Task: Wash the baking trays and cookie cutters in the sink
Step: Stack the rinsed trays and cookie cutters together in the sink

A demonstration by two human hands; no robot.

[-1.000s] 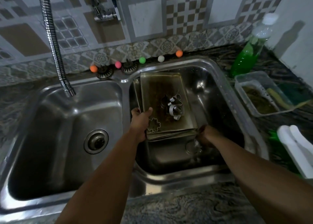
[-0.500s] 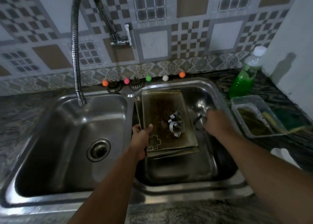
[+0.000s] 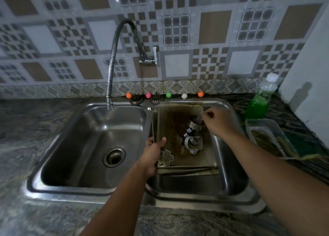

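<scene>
Stacked brown-stained baking trays (image 3: pixel 169 121) lie tilted in the right basin (image 3: pixel 229 164) of a steel double sink. My left hand (image 3: pixel 153 152) grips the trays' left edge, thumb on top. On the top tray sits a cluster of metal cookie cutters (image 3: pixel 193 144), and a flower-shaped cutter (image 3: pixel 166 157) lies near my left thumb. My right hand (image 3: pixel 217 121) hovers over the tray's far right side, fingertips pinched on the rim of a round cutter (image 3: pixel 195 121) that rests at the top of the cluster.
The left basin (image 3: pixel 85 143) holds only its drain (image 3: pixel 114 156); a flexible faucet (image 3: pixel 111 66) hangs over it. A green dish-soap bottle (image 3: pixel 258 104) and a clear tub with scrubbers (image 3: pixel 267 137) stand on the right counter. Small coloured balls (image 3: pixel 168 95) line the sink's back rim.
My right hand rose from the basin's lower right with a round cutter and carried it left over the top tray. My left hand kept its grip. The camera tilted up.
</scene>
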